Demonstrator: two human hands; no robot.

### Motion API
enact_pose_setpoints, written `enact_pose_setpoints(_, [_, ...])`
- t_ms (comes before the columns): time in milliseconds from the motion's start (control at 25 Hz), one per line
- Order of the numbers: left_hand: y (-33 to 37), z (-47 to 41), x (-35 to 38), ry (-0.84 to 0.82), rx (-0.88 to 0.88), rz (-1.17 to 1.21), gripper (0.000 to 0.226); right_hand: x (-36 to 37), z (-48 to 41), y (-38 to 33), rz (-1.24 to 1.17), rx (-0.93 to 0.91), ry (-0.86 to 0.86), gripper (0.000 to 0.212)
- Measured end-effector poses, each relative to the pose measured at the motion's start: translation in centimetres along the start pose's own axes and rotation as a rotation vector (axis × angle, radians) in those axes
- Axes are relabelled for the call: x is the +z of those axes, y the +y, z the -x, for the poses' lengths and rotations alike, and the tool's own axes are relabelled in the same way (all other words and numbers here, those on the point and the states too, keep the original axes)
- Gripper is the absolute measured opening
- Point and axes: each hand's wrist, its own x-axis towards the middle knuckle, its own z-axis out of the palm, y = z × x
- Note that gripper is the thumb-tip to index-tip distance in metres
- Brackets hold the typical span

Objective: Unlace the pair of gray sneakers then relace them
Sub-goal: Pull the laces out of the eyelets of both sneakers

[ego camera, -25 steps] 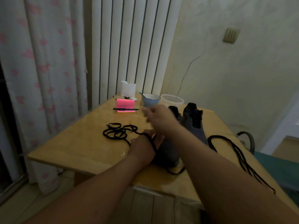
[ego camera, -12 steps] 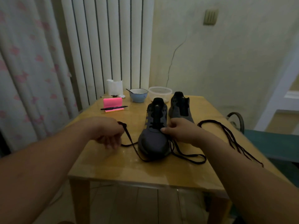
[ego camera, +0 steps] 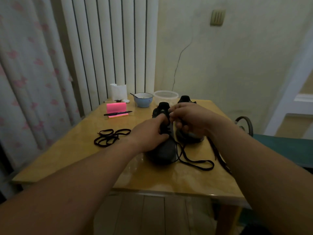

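Black lace (ego camera: 210, 167) of the near sneaker (ego camera: 166, 151) is pinched in fingers of left hand (ego camera: 149, 134) and right hand (ego camera: 190, 116).

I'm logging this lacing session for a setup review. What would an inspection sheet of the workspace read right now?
Surface: glossy wooden table.
Job's things: near sneaker with its toe toward the camera, threaded lace trailing right. The far sneaker is partly behind the right hand. A lace coil lies left of the left arm, and a loose lace lies by the right arm.
Clutter: pink block with pen, blue bowl, clear tub and white paper, all at the far edge.
Grippers: left hand curled on the near sneaker's lacing. Right hand pinches the threaded lace by the tongue.
Cables: nothing sure. A dark line on the wall could be a crack or a cord.
Surroundings: curtain, vertical slats, switch plate, teal chair.
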Motion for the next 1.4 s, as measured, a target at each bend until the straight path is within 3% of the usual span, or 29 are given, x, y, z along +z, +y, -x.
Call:
enact_pose_setpoints(120, [-0.8,0.1,-0.2,-0.024,0.086,-0.085,0.029,-3.3,0.1,-0.1,0.175,0.09,0.016,0.026])
enact_pose_setpoints(320, [-0.7,0.2,-0.8,-0.006,0.291,-0.256,0.023,-6.9,-0.2,-0.4,0.722,0.074,0.124,0.013])
enact_pose_setpoints(480, [-0.7,-0.8,-0.7,0.06,0.375,-0.395,0.004,-6.7,-0.4,-0.6,0.778,-0.005,0.12,0.013])
enact_pose_setpoints(560, [-0.4,-0.9,-0.8,0.099,0.213,-0.049,0.005,-6.9,-0.3,-0.2,0.839,0.042,0.048,0.015])
enact_pose_setpoints(640, [0.0,-1.2,-1.9,-0.013,0.017,0.28,0.006,-7.5,0.3,-0.1,0.879,0.13,-0.055,0.012])
enact_pose_setpoints(760, [-0.3,-2.4,-4.3,-0.232,-0.028,0.187,0.017,-8.0,0.9,-0.5,0.84,0.177,-0.118,0.017])
enact_pose_setpoints(920, [2.1,-3.7,-6.3,0.054,0.033,0.225,0.01,-4.4,0.6,-1.2,0.694,0.084,-0.193,0.031])
enact_pose_setpoints(1040, [5.1,-3.9,-7.0,-0.037,-0.021,0.309,0.037,-1.7,0.5,-2.8,0.451,-0.028,-0.184,0.004])
enact_pose_setpoints(1120, [6.2,-4.2,-8.1,-0.005,-0.136,0.501,0.049,-1.3,0.8,-4.1,0.341,-0.048,-0.142,0.006])
enact_pose_setpoints(1240, [6.7,-5.4,-9.9,0.054,-0.138,0.579,0.039,-1.6,1.3,-6.1,0.143,-0.002,-0.123,0.014])
enact_pose_setpoints(1400, [6.5,-5.4,-11.0,-0.113,-0.125,0.734,0.036,-3.0,0.9,-10.4,0.096,-0.033,0.033,0.009])
